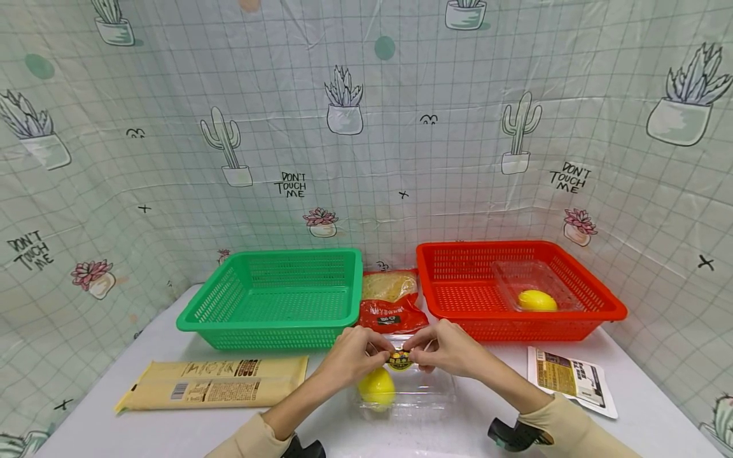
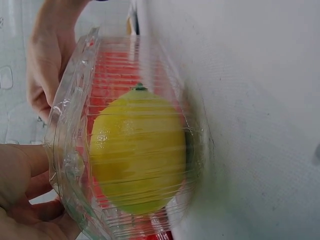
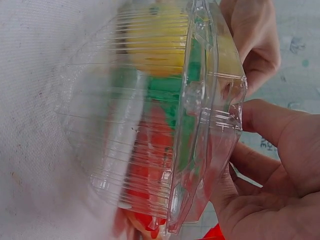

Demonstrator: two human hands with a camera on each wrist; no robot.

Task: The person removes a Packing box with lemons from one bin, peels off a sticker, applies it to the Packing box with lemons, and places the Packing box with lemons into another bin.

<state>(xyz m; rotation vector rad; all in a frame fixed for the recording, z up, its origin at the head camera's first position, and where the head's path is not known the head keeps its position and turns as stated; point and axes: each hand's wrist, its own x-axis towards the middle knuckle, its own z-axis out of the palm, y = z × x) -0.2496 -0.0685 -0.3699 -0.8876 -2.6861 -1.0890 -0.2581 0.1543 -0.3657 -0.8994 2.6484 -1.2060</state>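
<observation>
A clear plastic clamshell box (image 1: 420,397) lies on the table in front of me with its lid down. Inside it, at the left, a yellow lemon (image 1: 376,388) shows; the left wrist view has this lemon (image 2: 137,150) close up through the ribbed wall. On the lid top is a dark round sticker (image 1: 399,360) with printed fruit and characters. My left hand (image 1: 354,355) pinches the sticker's left edge with bent fingers. At its right edge, my right hand (image 1: 449,348) does the same. In the right wrist view, fingertips (image 3: 252,114) touch the lid.
A green basket (image 1: 269,337) stands back left. The red basket (image 1: 458,324) at back right holds another clear box with a lemon (image 1: 537,301). Between them lies a red food bag (image 1: 392,312). A long tan packet (image 1: 217,381) is at left, a white-and-brown pouch (image 1: 572,381) at right.
</observation>
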